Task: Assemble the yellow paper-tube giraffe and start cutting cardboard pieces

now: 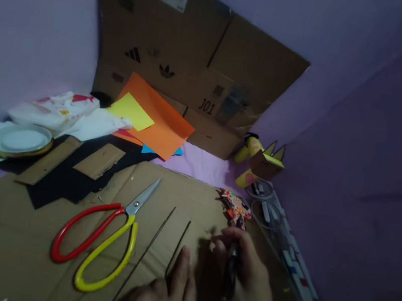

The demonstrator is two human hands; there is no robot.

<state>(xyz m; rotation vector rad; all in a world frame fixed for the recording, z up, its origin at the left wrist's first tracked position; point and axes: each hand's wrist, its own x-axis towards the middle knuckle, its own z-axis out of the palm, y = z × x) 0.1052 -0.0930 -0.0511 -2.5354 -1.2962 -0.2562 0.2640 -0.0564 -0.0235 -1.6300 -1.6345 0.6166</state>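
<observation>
My left hand [168, 293] rests at the bottom middle, its forefinger stretched out and pressed on a narrow brown cardboard piece [167, 239] with dark long edges. To its right, my right hand [251, 280] is closed around a dark pen-like tool [230, 272], held nearly upright; its exact kind is too dim to tell. Left of my hands lies a pair of scissors [136, 205], blades apart, with one red and one yellow handle loop. Everything rests on a large cardboard sheet [36, 246]. A colourful patterned item [236, 206] lies just beyond my right hand.
Orange paper [166, 127] and yellow paper [133, 112] lean against an upright cardboard panel [188, 36]. Cardboard offcuts [100, 161] lie on black sheets [80, 187], near a white plate [23, 137]. Yellow craft figures [267, 163] and a coiled cable [261, 188] stand right.
</observation>
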